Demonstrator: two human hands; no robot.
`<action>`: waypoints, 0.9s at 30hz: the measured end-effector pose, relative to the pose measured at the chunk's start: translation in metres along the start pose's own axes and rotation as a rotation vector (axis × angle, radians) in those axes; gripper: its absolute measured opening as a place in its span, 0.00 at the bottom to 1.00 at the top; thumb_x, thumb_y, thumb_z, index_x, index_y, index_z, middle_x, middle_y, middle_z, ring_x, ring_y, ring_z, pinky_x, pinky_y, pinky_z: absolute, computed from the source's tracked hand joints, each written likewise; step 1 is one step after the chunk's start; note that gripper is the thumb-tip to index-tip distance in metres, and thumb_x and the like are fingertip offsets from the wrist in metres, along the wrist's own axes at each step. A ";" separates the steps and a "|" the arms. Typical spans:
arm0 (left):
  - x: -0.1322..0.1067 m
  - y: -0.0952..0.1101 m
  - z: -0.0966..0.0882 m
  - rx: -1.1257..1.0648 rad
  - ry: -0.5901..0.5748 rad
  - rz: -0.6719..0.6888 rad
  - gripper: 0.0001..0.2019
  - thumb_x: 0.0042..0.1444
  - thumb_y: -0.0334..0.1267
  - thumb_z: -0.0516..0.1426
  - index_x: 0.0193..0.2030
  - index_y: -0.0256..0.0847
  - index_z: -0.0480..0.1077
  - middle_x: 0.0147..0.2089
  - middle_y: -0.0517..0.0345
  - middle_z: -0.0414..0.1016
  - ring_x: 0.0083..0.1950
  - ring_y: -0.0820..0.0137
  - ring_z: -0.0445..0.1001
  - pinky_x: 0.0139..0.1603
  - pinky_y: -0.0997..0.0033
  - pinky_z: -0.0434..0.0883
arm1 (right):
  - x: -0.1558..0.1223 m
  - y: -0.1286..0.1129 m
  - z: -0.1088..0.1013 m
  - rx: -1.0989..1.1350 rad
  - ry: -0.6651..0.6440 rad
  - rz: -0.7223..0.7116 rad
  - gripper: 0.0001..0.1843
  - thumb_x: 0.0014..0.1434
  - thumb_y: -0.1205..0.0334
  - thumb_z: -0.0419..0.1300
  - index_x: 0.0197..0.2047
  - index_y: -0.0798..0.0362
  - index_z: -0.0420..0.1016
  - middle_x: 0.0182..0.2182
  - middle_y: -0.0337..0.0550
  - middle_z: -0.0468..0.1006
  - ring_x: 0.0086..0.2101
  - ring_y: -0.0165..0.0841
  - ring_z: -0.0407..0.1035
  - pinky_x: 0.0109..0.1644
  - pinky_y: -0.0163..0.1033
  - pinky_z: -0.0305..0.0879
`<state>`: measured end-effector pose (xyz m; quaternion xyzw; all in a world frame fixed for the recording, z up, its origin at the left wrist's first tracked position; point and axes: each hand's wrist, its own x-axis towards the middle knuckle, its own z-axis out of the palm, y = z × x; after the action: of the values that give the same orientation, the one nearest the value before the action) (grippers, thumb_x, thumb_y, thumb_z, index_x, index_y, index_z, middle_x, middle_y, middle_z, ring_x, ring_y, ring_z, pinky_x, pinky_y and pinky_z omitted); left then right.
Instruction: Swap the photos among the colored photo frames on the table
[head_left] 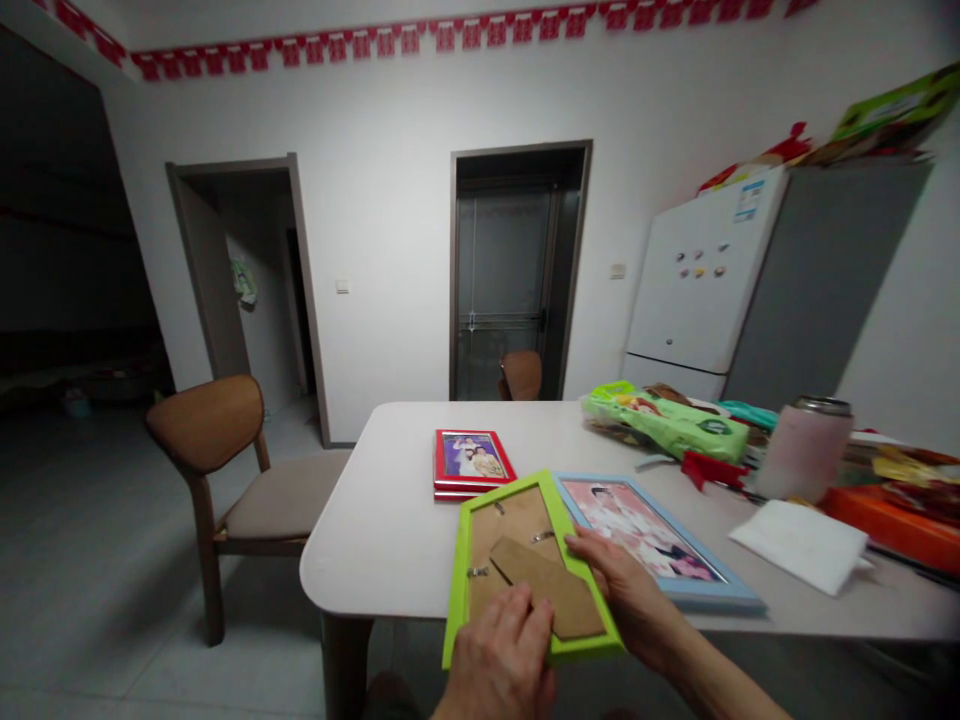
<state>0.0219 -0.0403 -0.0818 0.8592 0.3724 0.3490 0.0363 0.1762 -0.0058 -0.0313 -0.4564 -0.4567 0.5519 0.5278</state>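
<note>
A green picture frame (463, 560) lies face down at the near edge of the white table (390, 520), its brown backing board and stand (547, 590) facing up. My left hand (499, 655) rests on the frame's near edge, fingers curled onto the backing. My right hand (622, 585) lies on the frame's right side, fingers stretched flat against the stand. A blue picture frame (652, 530) with a photo lies face up just to the right, partly under the green one. A red picture frame (469, 460) sits further back.
A wooden chair (225, 470) stands left of the table. On the right lie a green packet (667, 420), a pink cup (802, 450), a white cloth (802, 545) and an orange box (900, 525). A white fridge (705, 290) and two doorways stand behind.
</note>
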 end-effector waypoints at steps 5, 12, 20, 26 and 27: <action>-0.008 -0.002 0.013 0.137 -0.050 0.048 0.19 0.46 0.31 0.53 0.48 0.40 0.63 0.47 0.48 0.69 0.47 0.58 0.67 0.45 0.61 0.68 | 0.018 0.030 -0.012 -0.230 -0.119 0.100 0.18 0.42 0.64 0.52 0.38 0.57 0.70 0.29 0.43 0.78 0.28 0.34 0.71 0.31 0.35 0.64; -0.014 -0.009 0.023 0.221 -0.084 0.027 0.14 0.48 0.32 0.52 0.43 0.39 0.65 0.47 0.51 0.70 0.46 0.59 0.67 0.43 0.63 0.69 | 0.037 0.056 -0.017 -0.886 0.056 -0.156 0.17 0.40 0.68 0.50 0.36 0.56 0.71 0.31 0.46 0.76 0.31 0.34 0.69 0.34 0.34 0.61; -0.016 -0.008 0.008 -0.006 -0.139 -0.087 0.18 0.42 0.32 0.56 0.43 0.41 0.66 0.46 0.51 0.70 0.46 0.58 0.67 0.46 0.60 0.66 | 0.034 0.068 -0.016 -1.273 0.110 -0.304 0.19 0.45 0.65 0.49 0.40 0.58 0.70 0.34 0.51 0.72 0.37 0.36 0.65 0.42 0.36 0.58; -0.016 -0.054 -0.014 -0.288 0.190 -0.490 0.22 0.42 0.33 0.55 0.48 0.39 0.65 0.52 0.48 0.65 0.54 0.59 0.61 0.55 0.59 0.56 | 0.026 0.071 -0.010 -1.225 0.105 -0.369 0.22 0.48 0.61 0.49 0.46 0.60 0.68 0.45 0.53 0.67 0.46 0.37 0.60 0.52 0.38 0.52; -0.016 -0.062 -0.013 -0.306 0.211 -0.533 0.23 0.41 0.33 0.55 0.48 0.37 0.64 0.53 0.47 0.64 0.55 0.58 0.60 0.56 0.58 0.55 | 0.024 0.072 -0.008 -1.219 0.104 -0.380 0.23 0.48 0.61 0.50 0.46 0.60 0.68 0.47 0.53 0.66 0.47 0.38 0.59 0.53 0.39 0.51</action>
<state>-0.0327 -0.0088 -0.1011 0.6749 0.5293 0.4664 0.2163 0.1713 0.0169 -0.1036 -0.6120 -0.7352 0.0671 0.2835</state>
